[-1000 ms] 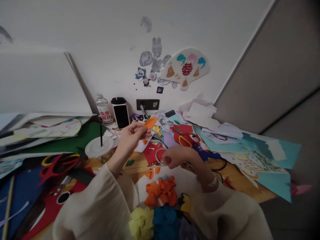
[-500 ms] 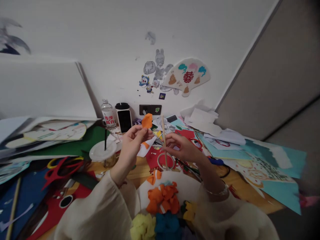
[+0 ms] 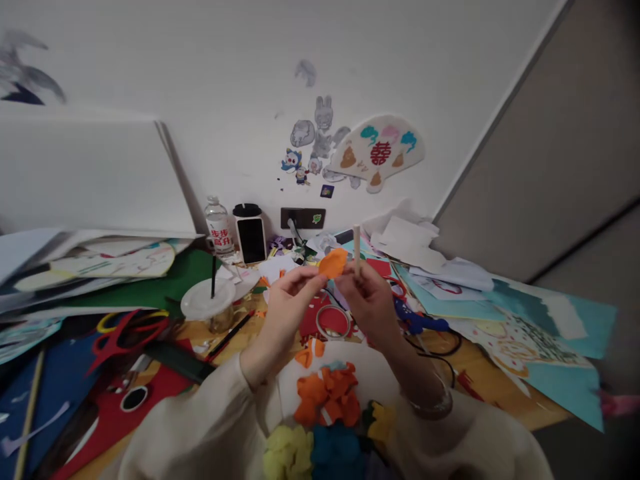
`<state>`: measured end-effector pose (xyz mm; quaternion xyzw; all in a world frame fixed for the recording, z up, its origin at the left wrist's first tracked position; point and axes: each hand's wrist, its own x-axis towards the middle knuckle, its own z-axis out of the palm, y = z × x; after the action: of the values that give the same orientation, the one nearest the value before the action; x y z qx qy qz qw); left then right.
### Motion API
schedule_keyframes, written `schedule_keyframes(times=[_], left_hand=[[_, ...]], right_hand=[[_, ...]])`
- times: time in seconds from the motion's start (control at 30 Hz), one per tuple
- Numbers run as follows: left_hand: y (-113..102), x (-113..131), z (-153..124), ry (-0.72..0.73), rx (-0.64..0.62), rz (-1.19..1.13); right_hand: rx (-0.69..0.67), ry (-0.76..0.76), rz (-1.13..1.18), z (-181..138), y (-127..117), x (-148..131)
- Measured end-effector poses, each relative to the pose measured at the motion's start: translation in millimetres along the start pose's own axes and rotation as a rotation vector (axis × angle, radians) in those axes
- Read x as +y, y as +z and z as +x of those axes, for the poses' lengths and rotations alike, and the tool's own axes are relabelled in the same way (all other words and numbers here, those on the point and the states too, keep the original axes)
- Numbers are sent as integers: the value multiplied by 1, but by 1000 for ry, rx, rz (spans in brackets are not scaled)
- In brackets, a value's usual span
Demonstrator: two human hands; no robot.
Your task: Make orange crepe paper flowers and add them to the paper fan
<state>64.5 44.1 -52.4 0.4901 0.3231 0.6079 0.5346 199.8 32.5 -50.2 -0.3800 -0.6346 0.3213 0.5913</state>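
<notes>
Left hand (image 3: 293, 313) pinching orange paper (image 3: 333, 263), right hand (image 3: 370, 308) seemingly gripping dowel (image 3: 357, 249)

Over the papers there is open air, and a hand can pass there from the left hand (image 3: 293, 313) and the right hand (image 3: 370, 307) toward the far wall (image 3: 200, 100). Between the two hands is only a small gap, and a piece of orange paper (image 3: 333, 263) fills it. A thin wooden stick (image 3: 357, 250) stands up from the right hand. On the left, a plastic cup (image 3: 207, 300) blocks the way, and farther behind it stand a water bottle (image 3: 217, 227) and a phone (image 3: 251, 240). Near the body, crumpled orange paper (image 3: 327, 398) sits under the wrists. At far right, a heap of white paper (image 3: 407, 243) rises in the way.
</notes>
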Motion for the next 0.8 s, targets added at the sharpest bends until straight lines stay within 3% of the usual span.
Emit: schedule_keyframes(times=[0.13, 0.43, 0.53, 0.67, 0.8], left_hand=[[-3, 3, 0, -28, -147, 64], [-10, 23, 4, -18, -260, 290], [-11, 17, 5, -18, -201, 297], [-16, 14, 8, -33, -49, 111], [-19, 19, 11, -40, 30, -72]], right_hand=[[22, -19, -114, 4, -13, -4], [-231, -58, -413, 5, -28, -12], [-228, -73, -464, 3, -27, -18], [-176, -107, -505, -1, -25, -24], [-257, -119, -518, -3, -22, -23]])
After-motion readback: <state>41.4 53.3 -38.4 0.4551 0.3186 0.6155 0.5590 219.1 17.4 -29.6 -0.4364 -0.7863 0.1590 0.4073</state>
